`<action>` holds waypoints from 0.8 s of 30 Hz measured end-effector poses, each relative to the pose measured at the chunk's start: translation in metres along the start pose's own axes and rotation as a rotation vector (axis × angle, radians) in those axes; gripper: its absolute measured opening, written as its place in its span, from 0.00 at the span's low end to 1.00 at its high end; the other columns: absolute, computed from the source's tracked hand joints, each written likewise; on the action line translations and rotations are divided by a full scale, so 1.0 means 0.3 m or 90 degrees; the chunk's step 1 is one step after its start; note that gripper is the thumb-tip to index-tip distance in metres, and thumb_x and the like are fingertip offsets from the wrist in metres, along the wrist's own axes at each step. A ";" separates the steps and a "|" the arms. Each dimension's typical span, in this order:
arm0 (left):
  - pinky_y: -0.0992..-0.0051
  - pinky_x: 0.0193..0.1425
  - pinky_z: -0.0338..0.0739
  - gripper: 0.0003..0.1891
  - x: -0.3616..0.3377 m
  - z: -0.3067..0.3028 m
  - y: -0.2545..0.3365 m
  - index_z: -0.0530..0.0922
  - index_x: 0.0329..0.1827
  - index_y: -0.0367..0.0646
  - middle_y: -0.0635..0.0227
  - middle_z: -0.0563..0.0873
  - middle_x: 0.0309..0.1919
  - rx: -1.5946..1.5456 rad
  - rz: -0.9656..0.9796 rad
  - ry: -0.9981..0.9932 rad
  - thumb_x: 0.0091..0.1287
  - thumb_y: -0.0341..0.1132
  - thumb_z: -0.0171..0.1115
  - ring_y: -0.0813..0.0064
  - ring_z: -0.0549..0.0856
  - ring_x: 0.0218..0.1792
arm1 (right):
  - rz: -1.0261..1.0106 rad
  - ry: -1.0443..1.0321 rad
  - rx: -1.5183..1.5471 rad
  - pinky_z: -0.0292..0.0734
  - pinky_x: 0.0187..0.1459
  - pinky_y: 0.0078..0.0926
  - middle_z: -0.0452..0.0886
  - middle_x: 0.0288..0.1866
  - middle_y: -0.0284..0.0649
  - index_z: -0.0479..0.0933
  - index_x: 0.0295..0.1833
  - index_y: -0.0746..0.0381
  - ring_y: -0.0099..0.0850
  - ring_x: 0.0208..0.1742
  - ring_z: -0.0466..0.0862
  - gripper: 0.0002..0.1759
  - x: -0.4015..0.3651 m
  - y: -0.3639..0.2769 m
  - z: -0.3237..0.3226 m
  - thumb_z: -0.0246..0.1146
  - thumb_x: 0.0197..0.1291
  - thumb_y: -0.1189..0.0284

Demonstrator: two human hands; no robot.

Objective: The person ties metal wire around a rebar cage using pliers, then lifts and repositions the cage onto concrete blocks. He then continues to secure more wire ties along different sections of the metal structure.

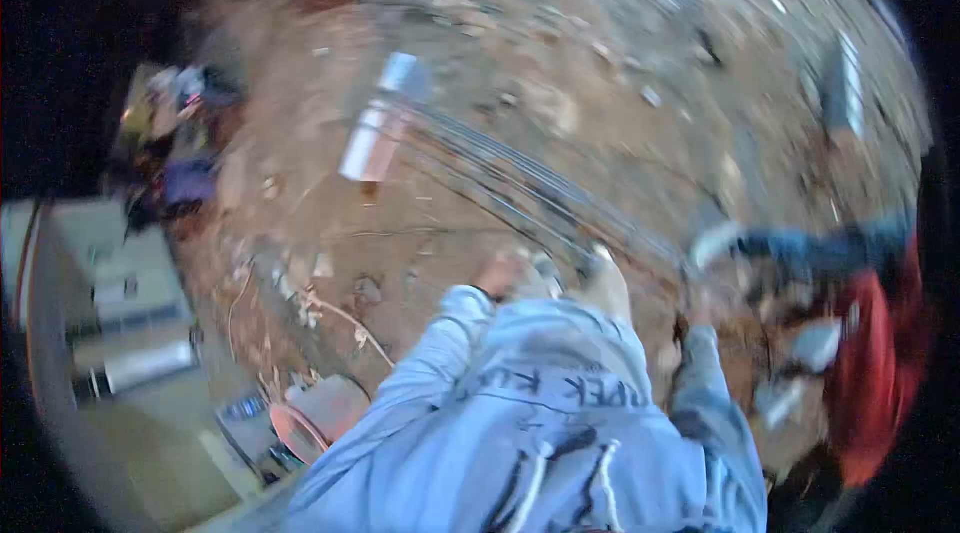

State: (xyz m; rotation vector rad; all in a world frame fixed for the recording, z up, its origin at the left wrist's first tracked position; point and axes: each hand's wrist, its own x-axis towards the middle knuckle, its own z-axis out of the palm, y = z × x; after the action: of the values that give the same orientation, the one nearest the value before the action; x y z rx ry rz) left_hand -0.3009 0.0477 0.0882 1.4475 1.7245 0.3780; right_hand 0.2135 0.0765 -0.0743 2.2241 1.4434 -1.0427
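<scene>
A bundle of long thin metal bars (540,173) runs slantwise across the ground in front of me. Its far end meets a white and pinkish block (375,138). My left hand (505,273) is low before my body, beside my shoe and below the bars; motion smears its fingers. Near the close end of the bars is my right hand (700,308), also blurred. Whether either hand touches or grips anything cannot be made out.
At right, a person in red (865,373) reaches a pale-gloved hand (715,243) towards the bars' near end. A bucket (300,433) stands at lower left beside a pale structure (130,333). Rubble and a cord (350,318) lie on the dirt.
</scene>
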 end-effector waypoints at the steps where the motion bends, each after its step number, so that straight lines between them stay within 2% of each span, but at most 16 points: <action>1: 0.61 0.45 0.73 0.11 -0.010 0.020 -0.001 0.78 0.39 0.40 0.54 0.80 0.30 -0.110 -0.114 -0.024 0.63 0.38 0.53 0.60 0.79 0.37 | -0.019 0.012 0.029 0.76 0.37 0.39 0.82 0.37 0.49 0.81 0.35 0.63 0.41 0.35 0.82 0.14 0.030 -0.071 -0.032 0.61 0.51 0.62; 3: 0.60 0.54 0.70 0.22 -0.042 0.022 0.004 0.78 0.43 0.40 0.52 0.82 0.43 0.010 -0.224 0.041 0.65 0.51 0.46 0.55 0.79 0.47 | -0.041 0.053 0.073 0.75 0.36 0.39 0.82 0.36 0.48 0.81 0.35 0.62 0.41 0.35 0.82 0.14 0.076 -0.197 -0.096 0.61 0.52 0.63; 4: 0.61 0.56 0.69 0.25 -0.063 -0.033 0.026 0.78 0.47 0.40 0.50 0.80 0.47 -0.023 -0.216 0.013 0.65 0.53 0.45 0.54 0.77 0.51 | -0.052 0.080 0.089 0.75 0.36 0.39 0.82 0.36 0.48 0.81 0.35 0.62 0.40 0.34 0.81 0.14 0.086 -0.275 -0.125 0.61 0.52 0.63; 5: 0.62 0.55 0.70 0.24 -0.048 0.058 -0.153 0.77 0.49 0.40 0.50 0.81 0.46 -0.013 -0.235 0.091 0.65 0.51 0.46 0.55 0.78 0.50 | -0.056 0.108 0.098 0.75 0.36 0.38 0.81 0.35 0.48 0.81 0.35 0.62 0.40 0.34 0.81 0.14 0.078 -0.348 -0.153 0.61 0.52 0.63; 7: 0.67 0.44 0.74 0.24 -0.105 -0.039 -0.153 0.73 0.56 0.45 0.62 0.83 0.39 -0.198 -0.277 0.095 0.64 0.52 0.51 0.67 0.80 0.36 | -0.062 0.164 0.105 0.74 0.35 0.38 0.81 0.35 0.47 0.81 0.34 0.62 0.40 0.33 0.81 0.13 0.029 -0.478 -0.186 0.61 0.52 0.63; 9: 0.71 0.37 0.73 0.23 -0.121 -0.179 -0.096 0.77 0.51 0.43 0.67 0.83 0.31 -0.292 -0.357 0.087 0.64 0.51 0.51 0.73 0.77 0.27 | -0.067 0.209 0.103 0.74 0.34 0.37 0.81 0.34 0.47 0.80 0.34 0.62 0.39 0.33 0.81 0.13 -0.037 -0.579 -0.213 0.60 0.53 0.63; 10: 0.71 0.37 0.73 0.23 -0.110 -0.228 -0.098 0.77 0.51 0.43 0.67 0.83 0.31 -0.301 -0.345 0.099 0.64 0.51 0.51 0.73 0.77 0.27 | -0.079 0.225 0.100 0.74 0.34 0.37 0.81 0.34 0.47 0.80 0.34 0.62 0.39 0.32 0.80 0.13 -0.076 -0.635 -0.221 0.60 0.53 0.63; 12: 0.68 0.49 0.74 0.16 -0.097 -0.305 -0.121 0.78 0.48 0.45 0.57 0.83 0.44 -0.373 -0.386 0.078 0.62 0.43 0.53 0.62 0.82 0.44 | -0.114 0.235 0.089 0.74 0.33 0.37 0.80 0.33 0.46 0.80 0.34 0.62 0.38 0.32 0.80 0.13 -0.158 -0.726 -0.238 0.60 0.53 0.64; 13: 0.68 0.49 0.74 0.16 -0.079 -0.314 -0.174 0.78 0.48 0.45 0.57 0.83 0.44 -0.390 -0.382 0.102 0.62 0.43 0.53 0.62 0.82 0.44 | -0.143 0.235 0.080 0.73 0.33 0.37 0.80 0.33 0.46 0.80 0.34 0.62 0.38 0.31 0.80 0.12 -0.191 -0.793 -0.250 0.60 0.53 0.64; 14: 0.67 0.49 0.74 0.16 -0.056 -0.313 -0.259 0.79 0.47 0.46 0.58 0.83 0.42 -0.242 -0.270 0.096 0.62 0.43 0.53 0.61 0.82 0.43 | -0.175 0.228 0.071 0.73 0.32 0.36 0.80 0.33 0.46 0.80 0.34 0.62 0.38 0.31 0.80 0.12 -0.224 -0.859 -0.269 0.60 0.53 0.64; 17: 0.64 0.48 0.74 0.18 -0.029 -0.396 -0.364 0.80 0.42 0.45 0.57 0.84 0.40 -0.218 -0.344 0.168 0.61 0.47 0.50 0.58 0.82 0.40 | -0.251 0.200 0.042 0.73 0.31 0.36 0.80 0.32 0.45 0.80 0.33 0.62 0.37 0.30 0.79 0.12 -0.315 -1.091 -0.316 0.59 0.54 0.64; 19: 0.61 0.50 0.73 0.20 -0.059 -0.559 -0.341 0.81 0.41 0.44 0.55 0.83 0.41 -0.147 -0.307 0.103 0.61 0.49 0.49 0.56 0.81 0.43 | -0.298 0.181 0.024 0.72 0.31 0.35 0.79 0.31 0.45 0.79 0.33 0.62 0.37 0.29 0.79 0.12 -0.367 -1.234 -0.341 0.59 0.54 0.64; 21: 0.61 0.51 0.73 0.20 -0.109 -0.700 -0.339 0.80 0.42 0.42 0.54 0.82 0.43 -0.126 -0.279 0.115 0.62 0.48 0.49 0.55 0.81 0.45 | -0.336 0.160 0.008 0.72 0.30 0.35 0.79 0.31 0.44 0.79 0.33 0.62 0.36 0.29 0.78 0.12 -0.399 -1.356 -0.356 0.59 0.54 0.65; 24: 0.60 0.52 0.73 0.21 -0.035 -0.637 -0.694 0.80 0.43 0.41 0.53 0.82 0.43 -0.067 -0.354 0.106 0.63 0.49 0.48 0.55 0.81 0.46 | -0.376 0.120 -0.018 0.71 0.29 0.34 0.79 0.30 0.43 0.79 0.32 0.62 0.36 0.28 0.78 0.11 -0.438 -1.495 -0.383 0.59 0.55 0.65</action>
State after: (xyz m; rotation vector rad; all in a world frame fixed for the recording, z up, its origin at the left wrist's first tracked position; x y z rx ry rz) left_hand -0.5823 0.0301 0.0658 0.8291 2.1156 0.2844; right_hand -0.1644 0.2602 0.1602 1.9544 2.2650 -0.9700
